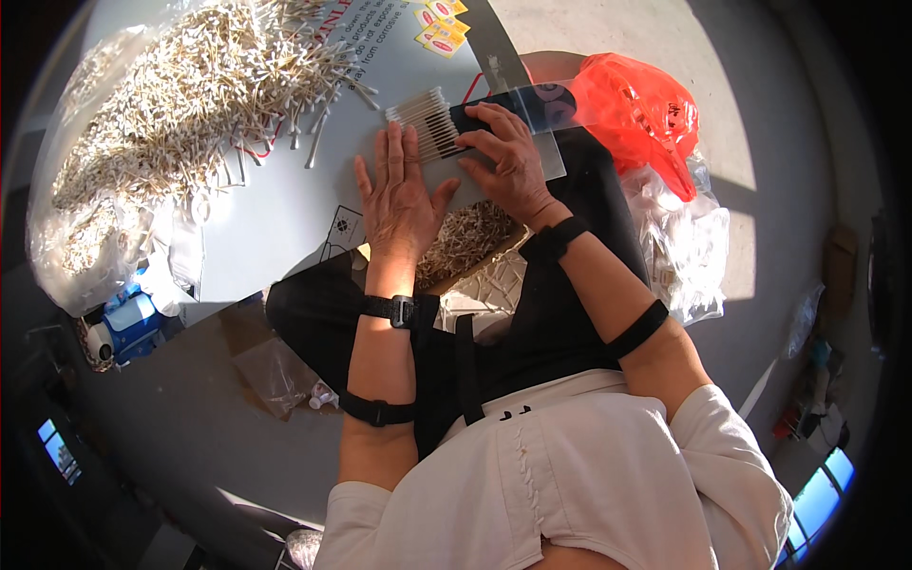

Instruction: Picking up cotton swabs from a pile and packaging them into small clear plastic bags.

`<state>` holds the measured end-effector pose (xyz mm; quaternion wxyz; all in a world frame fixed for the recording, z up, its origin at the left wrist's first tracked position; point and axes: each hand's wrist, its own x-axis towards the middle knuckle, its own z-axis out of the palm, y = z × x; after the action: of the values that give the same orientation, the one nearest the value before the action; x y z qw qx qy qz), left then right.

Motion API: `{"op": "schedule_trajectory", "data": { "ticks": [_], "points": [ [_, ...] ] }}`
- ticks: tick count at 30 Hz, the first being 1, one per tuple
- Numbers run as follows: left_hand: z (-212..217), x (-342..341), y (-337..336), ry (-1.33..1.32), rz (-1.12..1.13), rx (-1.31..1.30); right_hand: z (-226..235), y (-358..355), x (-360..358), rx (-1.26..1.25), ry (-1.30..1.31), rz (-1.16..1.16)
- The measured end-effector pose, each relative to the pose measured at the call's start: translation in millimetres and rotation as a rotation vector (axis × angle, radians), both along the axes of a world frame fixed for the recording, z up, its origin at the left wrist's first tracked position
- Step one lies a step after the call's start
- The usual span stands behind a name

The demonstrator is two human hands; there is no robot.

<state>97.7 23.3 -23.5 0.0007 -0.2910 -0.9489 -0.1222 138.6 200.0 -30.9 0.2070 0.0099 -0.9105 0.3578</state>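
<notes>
A cream short-sleeved top is worn, with a row of small gathered stitches down its front. Black trousers are worn below it. Just behind the left hand [397, 195] a black buckled wrist strap is fastened, and behind the right hand [508, 161] another. A further black band is wrapped around each forearm.

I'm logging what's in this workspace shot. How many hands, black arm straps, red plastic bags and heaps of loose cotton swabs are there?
Hands: 2, the left hand and the right hand, both by a row of swabs
Black arm straps: 4, such as the one at the left wrist
Red plastic bags: 1
Heaps of loose cotton swabs: 1
Total: 8
</notes>
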Motion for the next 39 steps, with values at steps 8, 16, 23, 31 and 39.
{"op": "schedule_trajectory", "data": {
  "ticks": [8,16,23,31,39],
  "points": [
    [0.0,0.0,-0.3,0.008,-0.003,0.019,0.3,-0.5,-0.9,-0.018,0.005,-0.005],
    [-0.1,0.4,0.0,0.020,-0.005,0.011,0.0,-1.2,-0.5,0.009,-0.001,-0.016],
    [-1.4,-1.3,-2.8,0.045,-0.010,0.098,-1.6,-3.5,-4.3,-0.041,0.047,-0.056],
    [-3.3,-0.9,-2.5,0.069,0.017,0.140,-1.1,-5.0,-8.5,-0.021,0.074,-0.067],
    [-6.3,-0.5,-2.3,0.091,0.033,0.093,-4.4,-4.8,-8.3,-0.080,0.064,-0.086]
  ]
}}
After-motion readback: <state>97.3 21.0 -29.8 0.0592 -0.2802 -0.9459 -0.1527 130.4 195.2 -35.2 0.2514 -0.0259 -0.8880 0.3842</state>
